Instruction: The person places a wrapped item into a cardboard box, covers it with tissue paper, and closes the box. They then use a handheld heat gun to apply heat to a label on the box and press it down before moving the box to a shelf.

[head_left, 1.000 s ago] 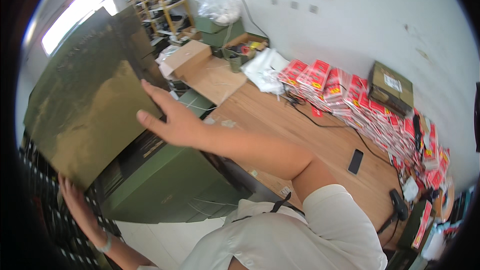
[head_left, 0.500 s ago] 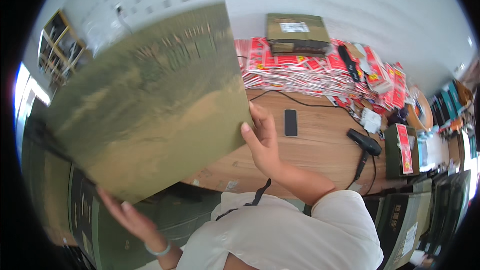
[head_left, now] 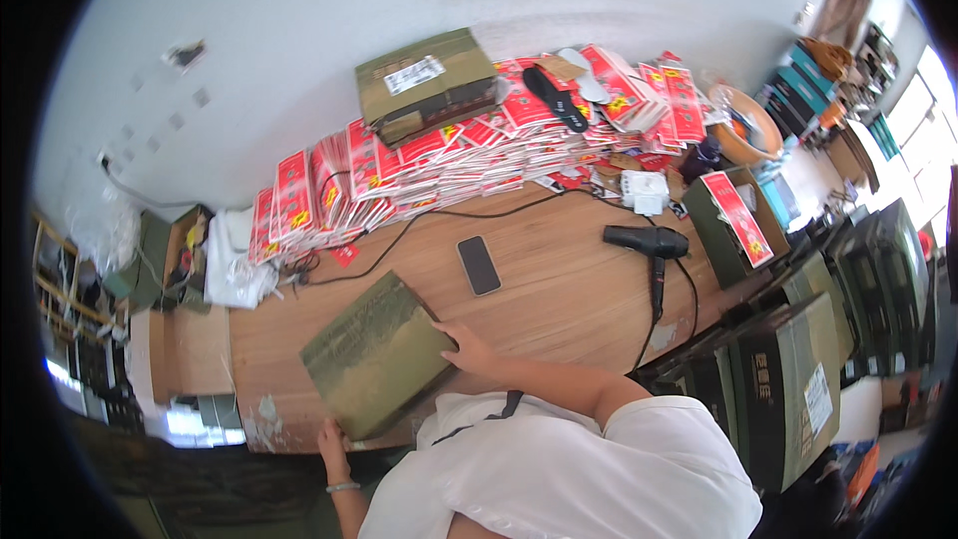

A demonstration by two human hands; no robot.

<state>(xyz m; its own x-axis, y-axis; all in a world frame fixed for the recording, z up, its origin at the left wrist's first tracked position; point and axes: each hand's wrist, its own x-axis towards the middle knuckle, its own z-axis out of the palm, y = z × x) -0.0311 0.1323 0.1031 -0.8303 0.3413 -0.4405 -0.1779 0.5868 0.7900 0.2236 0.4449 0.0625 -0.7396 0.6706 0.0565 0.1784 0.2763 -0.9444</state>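
Observation:
A flat olive-green cardboard box with a camouflage-like pattern lies at the near edge of the wooden table. My right hand grips its right side, with fingers over the top edge. At the near left corner my left hand holds the box, its fingers partly hidden. A black phone rests on the tabletop just beyond the box, not touched.
Along the wall runs a long pile of red and white printed packets, topped by another green box and insoles. A black hair dryer with its cord lies to the right. More green boxes are stacked at right.
The box has come down from a raised position close in front of me onto the table, both hands moving with it. The view has turned toward the right.

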